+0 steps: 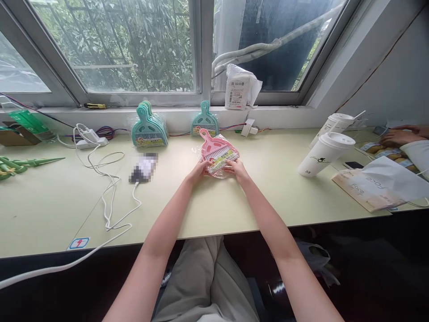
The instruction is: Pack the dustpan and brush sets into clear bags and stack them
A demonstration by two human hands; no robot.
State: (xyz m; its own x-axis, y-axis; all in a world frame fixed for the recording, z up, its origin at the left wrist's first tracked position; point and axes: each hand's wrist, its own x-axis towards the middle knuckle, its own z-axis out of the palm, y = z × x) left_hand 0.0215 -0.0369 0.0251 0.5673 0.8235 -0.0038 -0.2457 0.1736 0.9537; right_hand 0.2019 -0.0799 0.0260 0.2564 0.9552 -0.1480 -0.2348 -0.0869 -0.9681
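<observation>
A pink toy dustpan-and-brush set (216, 150), wrapped in clear plastic with a yellow label, is held above the middle of the table. My left hand (200, 171) grips its lower left corner, and my right hand (237, 170) has hold of the lower right edge. Its handle points away from me, tilted a little left. Behind it a single teal dustpan set (204, 120) leans against the wall below the window. Further left stands a stack of several similar teal dustpan sets (149, 127), the rear ones partly hidden.
On the left lie a phone (143, 168) with a blurred screen, its white cable (110, 192) and a power strip (92, 142). Two white cups (323, 154) and a tissue pack (368, 188) are at right. Another person's hands (404, 134) show beyond them. A white package (239, 89) sits on the sill.
</observation>
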